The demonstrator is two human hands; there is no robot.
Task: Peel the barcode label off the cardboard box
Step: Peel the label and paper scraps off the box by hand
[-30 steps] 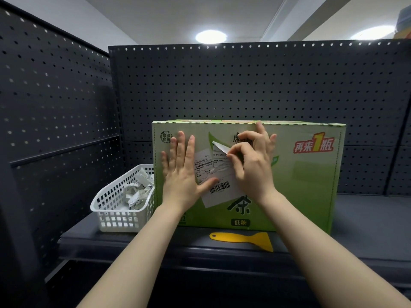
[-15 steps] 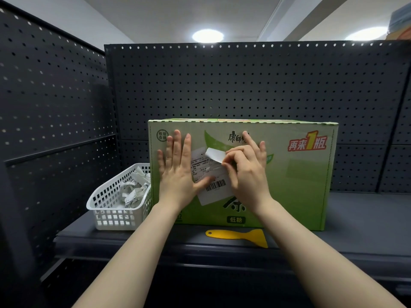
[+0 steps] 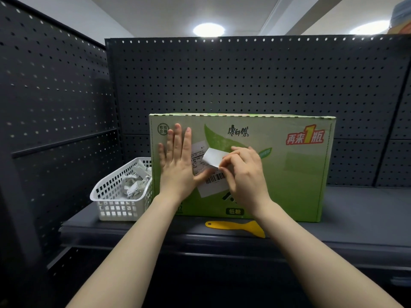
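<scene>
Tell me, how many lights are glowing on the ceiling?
2. One round ceiling light glows above the middle of the pegboard; the other light is at the upper right, partly cut off. More could be out of view.

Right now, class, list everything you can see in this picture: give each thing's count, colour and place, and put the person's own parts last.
cardboard box: one, green, on the shelf, centre
barcode label: one, white, on the box front, top corner folded back
scraper: one, yellow, on the shelf before the box
basket: one, white, left of the box, holds crumpled paper
shelf: one, dark grey
pegboard: dark grey panels, behind and left
ceiling lights: two, white
left hand: flat on the box, thumb on the label
right hand: pinching the peeled corner
</scene>
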